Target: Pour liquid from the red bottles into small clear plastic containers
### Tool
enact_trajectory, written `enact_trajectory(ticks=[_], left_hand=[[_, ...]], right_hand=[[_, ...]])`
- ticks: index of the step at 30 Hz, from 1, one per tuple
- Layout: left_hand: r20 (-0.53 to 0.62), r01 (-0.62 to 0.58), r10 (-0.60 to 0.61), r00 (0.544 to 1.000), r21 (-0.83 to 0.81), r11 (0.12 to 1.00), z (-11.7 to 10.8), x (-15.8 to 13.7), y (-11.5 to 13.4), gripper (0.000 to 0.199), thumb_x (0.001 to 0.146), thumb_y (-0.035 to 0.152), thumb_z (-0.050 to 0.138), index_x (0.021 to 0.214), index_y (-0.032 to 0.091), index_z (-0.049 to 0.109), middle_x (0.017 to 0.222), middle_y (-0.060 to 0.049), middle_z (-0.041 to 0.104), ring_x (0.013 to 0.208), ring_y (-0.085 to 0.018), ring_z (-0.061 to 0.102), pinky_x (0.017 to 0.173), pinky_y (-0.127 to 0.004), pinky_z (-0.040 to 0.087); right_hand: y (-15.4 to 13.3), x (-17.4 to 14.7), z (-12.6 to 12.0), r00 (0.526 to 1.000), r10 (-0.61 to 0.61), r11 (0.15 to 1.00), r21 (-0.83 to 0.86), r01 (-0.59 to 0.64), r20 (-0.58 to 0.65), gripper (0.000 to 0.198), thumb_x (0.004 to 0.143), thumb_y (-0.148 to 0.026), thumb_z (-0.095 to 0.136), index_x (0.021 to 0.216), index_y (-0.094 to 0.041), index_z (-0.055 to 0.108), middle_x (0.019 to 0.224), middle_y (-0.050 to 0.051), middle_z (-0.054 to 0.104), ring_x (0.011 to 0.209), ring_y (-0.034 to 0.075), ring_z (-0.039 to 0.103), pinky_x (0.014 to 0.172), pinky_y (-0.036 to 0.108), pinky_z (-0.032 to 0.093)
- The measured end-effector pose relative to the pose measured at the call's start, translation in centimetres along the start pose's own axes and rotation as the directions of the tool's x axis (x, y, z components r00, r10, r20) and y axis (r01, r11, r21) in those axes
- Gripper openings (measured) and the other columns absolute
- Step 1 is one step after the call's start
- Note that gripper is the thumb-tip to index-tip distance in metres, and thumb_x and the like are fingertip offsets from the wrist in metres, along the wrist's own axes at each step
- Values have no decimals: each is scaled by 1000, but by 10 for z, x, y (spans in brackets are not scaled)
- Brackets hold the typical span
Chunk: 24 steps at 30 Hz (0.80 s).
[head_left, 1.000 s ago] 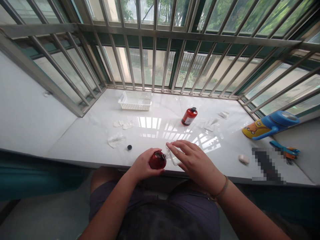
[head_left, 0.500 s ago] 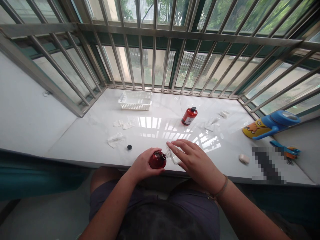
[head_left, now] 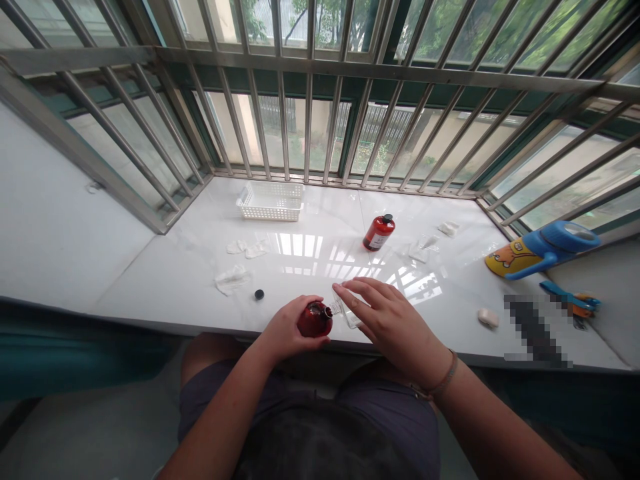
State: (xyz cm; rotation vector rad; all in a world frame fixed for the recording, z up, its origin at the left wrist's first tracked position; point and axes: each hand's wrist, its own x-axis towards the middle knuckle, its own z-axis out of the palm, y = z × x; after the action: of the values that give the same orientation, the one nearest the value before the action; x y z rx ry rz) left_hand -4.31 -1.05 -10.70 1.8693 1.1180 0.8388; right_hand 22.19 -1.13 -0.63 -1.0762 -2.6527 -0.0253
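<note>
My left hand (head_left: 289, 327) is wrapped round an uncapped red bottle (head_left: 315, 321), its dark neck tilted to the right. In my right hand (head_left: 383, 308) is a small clear glass bottle (head_left: 351, 316), lying tilted so that its threaded mouth faces the red bottle's neck. The two mouths are very close; whether they touch I cannot tell. My right fingers cover much of the clear bottle. A black cap (head_left: 259, 294) lies on the white counter (head_left: 175, 287) to the left of my left hand. Farther back stands a second red bottle (head_left: 379, 233) with a black cap and a white label.
A white perforated basket (head_left: 271, 202) stands at the back left. Crumpled tissues (head_left: 233, 280) and clear wrappers (head_left: 423, 249) lie about. On the right are a blue and yellow flask (head_left: 540, 250), a whitish lump (head_left: 488, 318) and a blurred-out dark item. Metal bars line the window.
Both hands stay in nearly the same place. The clear bottle's mouth has drawn back slightly from the red bottle's neck, which shows more of its opening.
</note>
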Motion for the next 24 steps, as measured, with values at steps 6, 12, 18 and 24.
enact_trajectory(ticks=[6, 12, 18, 24], left_hand=[[2, -2, 2, 1000, 3, 1000, 0, 0, -1, 76, 75, 43, 95, 141, 27, 60, 137, -9, 72, 126, -32, 70, 110, -45, 57], [4, -2, 2, 1000, -8, 1000, 0, 0, -1, 76, 75, 42, 95, 141, 27, 60, 138, -9, 71, 126, -31, 70, 110, -44, 57], [5, -10, 10, 1000, -10, 1000, 0, 0, -3, 76, 75, 42, 95, 141, 27, 59, 138, -9, 71, 126, -31, 70, 111, -44, 56], [8, 0, 0, 1000, -6, 1000, 0, 0, -2, 76, 75, 42, 95, 141, 26, 59, 138, -9, 71, 126, -31, 70, 111, -43, 56]], right_hand=[[0, 0, 0, 1000, -7, 1000, -28, 8, 4, 71, 99, -4, 59, 165, -23, 43, 150, 13, 64, 141, 33, 57, 110, 51, 55], [1, -1, -1, 1000, -13, 999, -38, 13, 6, 72, 100, -4, 58, 167, -25, 41, 152, 12, 63, 143, 33, 54, 110, 51, 53], [1, -1, -2, 1000, -19, 998, -54, 19, -3, 72, 99, -2, 58, 166, -24, 42, 152, 13, 63, 143, 33, 54, 110, 50, 53], [2, -1, 0, 998, -43, 996, -77, 39, -43, 70, 100, -5, 61, 165, -23, 44, 151, 13, 64, 141, 34, 56, 109, 51, 54]])
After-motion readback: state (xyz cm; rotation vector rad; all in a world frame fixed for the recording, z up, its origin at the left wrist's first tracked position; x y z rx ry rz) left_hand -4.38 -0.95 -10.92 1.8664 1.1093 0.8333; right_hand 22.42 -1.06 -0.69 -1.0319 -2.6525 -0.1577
